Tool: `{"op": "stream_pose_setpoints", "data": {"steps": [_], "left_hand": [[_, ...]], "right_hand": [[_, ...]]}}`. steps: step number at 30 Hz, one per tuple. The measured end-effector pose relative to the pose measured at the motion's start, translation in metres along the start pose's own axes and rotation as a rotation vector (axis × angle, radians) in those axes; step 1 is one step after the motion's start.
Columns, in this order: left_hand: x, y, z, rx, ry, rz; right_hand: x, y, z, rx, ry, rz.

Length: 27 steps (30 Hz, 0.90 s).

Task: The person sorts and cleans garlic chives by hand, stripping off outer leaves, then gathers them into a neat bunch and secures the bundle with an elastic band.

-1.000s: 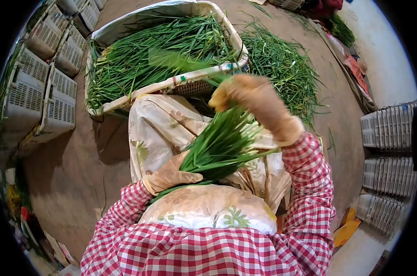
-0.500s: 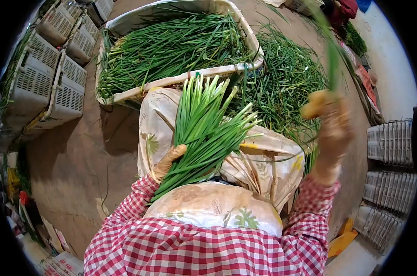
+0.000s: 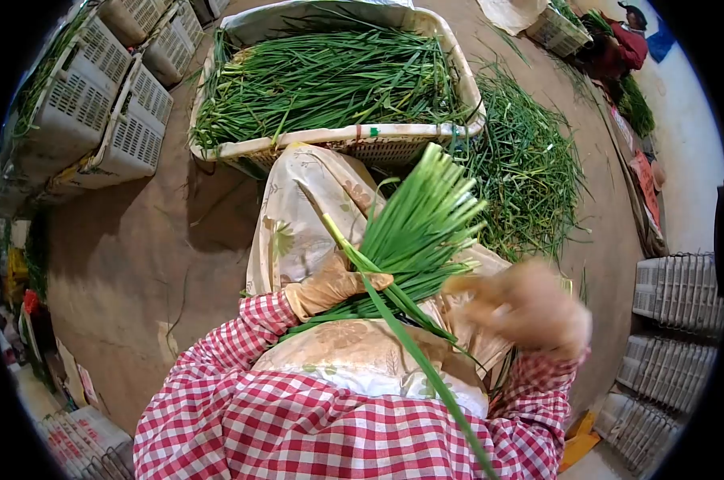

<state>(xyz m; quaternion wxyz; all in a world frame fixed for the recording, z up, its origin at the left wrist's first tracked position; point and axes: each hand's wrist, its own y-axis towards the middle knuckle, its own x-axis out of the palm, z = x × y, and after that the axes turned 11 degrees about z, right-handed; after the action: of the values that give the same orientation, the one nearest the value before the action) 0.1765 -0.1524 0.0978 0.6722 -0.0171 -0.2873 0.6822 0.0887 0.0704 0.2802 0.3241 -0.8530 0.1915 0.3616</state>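
Because the left hand (image 3: 330, 290) is closed around its lower part, the bunch of green stalks (image 3: 426, 220) lies slantwise over the person's lap, its pale cut ends fanned out up and to the right, toward the crate. The thumb presses across the leaves, and a few loose stalks (image 3: 362, 260) cross the bunch at an angle by that thumb. One long leaf (image 3: 430, 364) runs from there down over the checked shirt (image 3: 322, 424). Just right of the bunch is the right hand (image 3: 526, 308), so blurred that I cannot tell whether its fingers are clenched or loose, or whether they hold anything.

Beneath the bunch, a pale flower-patterned cloth (image 3: 302, 212) covers the lap and knees. Just beyond the knees stands a white crate (image 3: 314, 142), filled with more green stalks (image 3: 330, 76) laid mostly lengthwise. Beside it, to the right, a loose heap of greens (image 3: 530, 168) spreads over the brown floor (image 3: 114, 304). Slatted crates (image 3: 134, 120) stand along the left, and ribbed white crates (image 3: 678, 296) along the right. Far off at upper right, another person in a dark red top (image 3: 624, 50) is near more greens.
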Motion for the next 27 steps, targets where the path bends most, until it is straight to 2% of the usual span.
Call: {"op": "stream_pose_setpoints", "data": {"steps": [1, 2, 3, 4, 6, 7, 8, 9, 10, 11, 13, 14, 15, 16, 17, 18, 20, 21, 22, 24, 25, 26, 27], "left_hand": [[-0.001, 0.0, -0.002, 0.01, 0.123, -0.005], [-0.001, 0.0, -0.003, 0.018, 0.248, -0.012], [0.009, -0.003, 0.012, -0.037, 0.153, -0.074], [0.016, -0.005, 0.017, -0.037, 0.162, -0.086], [0.027, -0.008, 0.02, -0.079, -0.119, -0.137], [0.024, -0.011, 0.021, 0.116, 0.056, -0.076], [0.006, -0.007, -0.008, -0.124, -0.281, -0.167], [0.001, -0.008, -0.007, 0.01, 0.055, -0.19], [0.0, -0.006, -0.004, 0.07, 0.211, -0.205], [0.0, -0.003, -0.002, 0.132, 0.367, -0.216], [0.014, -0.008, 0.018, 0.031, 0.234, -0.24], [0.019, -0.008, 0.025, -0.055, 0.115, -0.269], [0.004, 0.004, 0.005, 0.016, 0.088, -0.29], [-0.016, 0.016, -0.017, 0.089, 0.061, -0.304], [-0.024, 0.015, -0.024, -0.092, -0.002, -0.2], [-0.032, 0.015, -0.03, -0.264, -0.084, -0.076], [-0.039, 0.017, -0.029, -0.316, -0.16, -0.006], [-0.039, 0.018, -0.026, -0.301, -0.169, -0.005], [-0.04, 0.019, -0.023, -0.295, -0.169, 0.0], [-0.039, 0.022, -0.02, -0.29, -0.164, 0.009], [-0.037, 0.025, -0.018, -0.284, -0.155, 0.01], [-0.036, 0.026, -0.017, -0.278, -0.152, 0.009], [-0.033, 0.028, -0.016, -0.277, -0.146, 0.007]], "right_hand": [[0.004, -0.002, 0.011, 0.065, 0.409, 0.441], [0.005, 0.012, 0.024, -0.073, 0.592, 0.571], [0.004, 0.029, 0.031, -0.238, 0.758, 0.676], [0.005, 0.045, 0.023, -0.213, 0.536, 0.669], [0.019, 0.076, -0.001, -0.147, 0.094, 0.638], [0.039, 0.091, -0.009, -0.09, 0.103, 0.412], [0.05, 0.103, -0.021, -0.068, -0.125, 0.287], [0.064, 0.11, -0.03, -0.017, -0.265, 0.271], [0.076, 0.115, -0.03, -0.052, -0.312, 0.284], [0.098, 0.126, -0.019, -0.104, -0.277, 0.455], [0.075, 0.114, -0.011, -0.025, 0.188, 0.56], [0.057, 0.1, 0.007, -0.061, 0.52, 0.668], [0.044, 0.085, 0.03, -0.141, 0.853, 0.87], [0.028, 0.069, 0.066, -0.186, 0.905, 1.032], [0.006, 0.031, 0.107, -0.287, 0.11, 1.274], [-0.011, -0.02, 0.124, -0.279, 0.624, 1.19], [-0.029, -0.116, 0.155, 0.154, 0.322, 1.396], [-0.039, -0.17, 0.135, 0.543, 0.08, 1.516], [-0.041, -0.216, 0.153, 0.451, -0.009, 1.679], [-0.044, -0.286, 0.142, 0.748, -0.411, 1.804], [-0.047, -0.299, 0.117, 1.087, -0.754, 1.637], [-0.044, -0.307, 0.109, 1.174, -1.164, 1.525], [-0.038, -0.318, 0.114, 1.226, -1.284, 1.4]]}}
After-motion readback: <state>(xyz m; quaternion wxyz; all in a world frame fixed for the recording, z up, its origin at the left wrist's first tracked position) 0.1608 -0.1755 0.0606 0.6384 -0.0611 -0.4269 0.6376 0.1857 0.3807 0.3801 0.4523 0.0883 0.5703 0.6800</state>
